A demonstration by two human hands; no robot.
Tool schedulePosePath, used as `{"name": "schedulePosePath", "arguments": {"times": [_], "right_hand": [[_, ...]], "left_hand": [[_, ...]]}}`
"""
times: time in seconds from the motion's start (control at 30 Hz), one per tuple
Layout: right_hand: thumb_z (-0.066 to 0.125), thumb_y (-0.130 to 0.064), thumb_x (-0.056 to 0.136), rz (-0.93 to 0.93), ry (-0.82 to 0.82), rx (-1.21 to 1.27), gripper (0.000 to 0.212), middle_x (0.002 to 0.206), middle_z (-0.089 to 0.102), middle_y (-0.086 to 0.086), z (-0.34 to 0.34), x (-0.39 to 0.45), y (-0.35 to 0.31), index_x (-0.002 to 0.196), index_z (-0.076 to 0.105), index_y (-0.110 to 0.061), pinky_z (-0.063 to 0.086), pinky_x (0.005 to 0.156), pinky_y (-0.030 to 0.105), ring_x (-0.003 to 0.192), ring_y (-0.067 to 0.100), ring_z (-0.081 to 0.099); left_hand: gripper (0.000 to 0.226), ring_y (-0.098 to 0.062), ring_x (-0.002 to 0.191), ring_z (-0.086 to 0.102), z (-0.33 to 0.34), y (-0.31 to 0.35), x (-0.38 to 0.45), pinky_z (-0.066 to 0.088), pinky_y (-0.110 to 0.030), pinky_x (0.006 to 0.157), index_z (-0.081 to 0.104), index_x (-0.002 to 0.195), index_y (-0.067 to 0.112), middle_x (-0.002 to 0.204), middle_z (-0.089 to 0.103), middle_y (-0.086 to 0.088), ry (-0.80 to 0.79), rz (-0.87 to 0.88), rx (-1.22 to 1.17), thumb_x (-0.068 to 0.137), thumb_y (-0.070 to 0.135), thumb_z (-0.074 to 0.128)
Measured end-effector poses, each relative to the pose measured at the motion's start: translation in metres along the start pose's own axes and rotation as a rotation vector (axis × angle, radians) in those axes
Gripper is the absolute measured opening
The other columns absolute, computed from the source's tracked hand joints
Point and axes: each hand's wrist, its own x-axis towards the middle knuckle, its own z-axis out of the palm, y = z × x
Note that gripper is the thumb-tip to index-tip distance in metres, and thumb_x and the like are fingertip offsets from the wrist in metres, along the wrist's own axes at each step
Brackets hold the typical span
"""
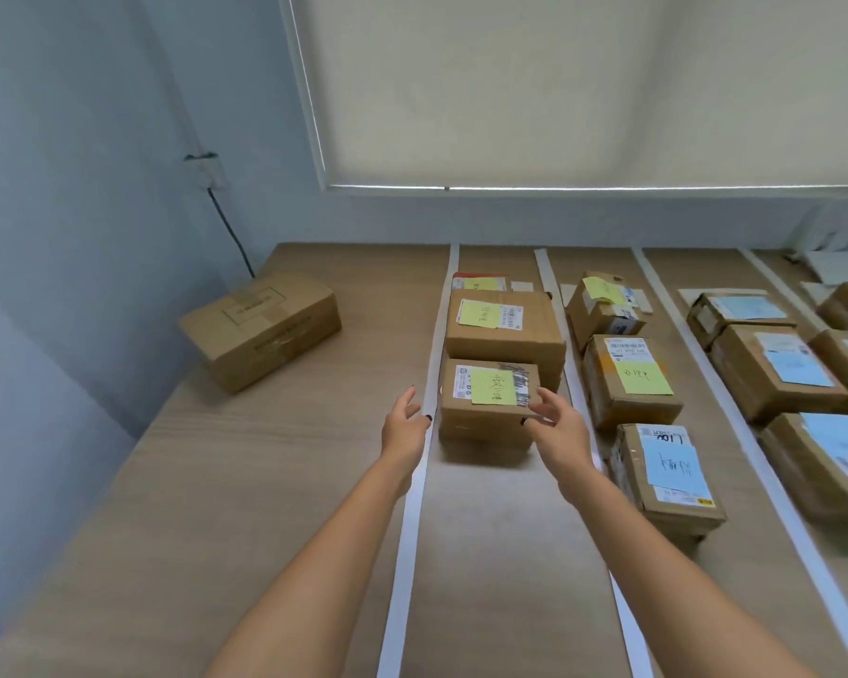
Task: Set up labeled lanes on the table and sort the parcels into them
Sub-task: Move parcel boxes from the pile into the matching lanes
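White paper strips [414,486] divide the wooden table [246,482] into lanes. In the leftmost lane a cardboard parcel with a yellow note [485,398] lies nearest me, behind it a larger parcel [505,330] with a yellow note. My left hand [405,428] hovers just left of the near parcel, over the strip, fingers relaxed and apart from the box. My right hand [551,423] is at the parcel's right front corner with fingers spread, touching or nearly touching it.
One unlabeled cardboard box [260,327] sits alone at the table's left, near the wall. Lanes to the right hold several parcels with yellow notes [627,379] and blue notes [671,472]. A window blind [559,90] hangs behind the table.
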Motion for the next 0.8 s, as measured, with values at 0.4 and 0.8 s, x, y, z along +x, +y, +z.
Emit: {"name": "schedulePosePath", "arguments": {"times": [0.4,0.8], "right_hand": [[0.052,0.004,0.088,-0.087,-0.023,-0.013,0.056,0.13,0.056,0.009,0.131,-0.045,-0.037,0.139,0.044,-0.017,0.045,0.084,0.023,0.111,0.019,0.054],[0.049,0.003,0.088,-0.032,-0.181,-0.035,0.056,0.137,0.046,0.008,0.327,-0.058,-0.072,0.139,0.043,-0.02,0.047,0.064,0.019,0.107,0.02,0.056]], "left_hand": [[0.056,-0.017,0.113,0.048,-0.141,0.005,0.009,0.042,-0.032,0.089,0.034,0.144,0.02,0.142,0.042,-0.009,-0.021,0.055,-0.122,0.092,0.005,0.048],[0.059,-0.016,0.11,0.05,-0.33,0.012,0.081,0.041,-0.031,0.091,0.041,0.14,0.02,0.139,0.046,-0.006,-0.012,0.052,-0.109,0.086,0.002,0.056]]}}
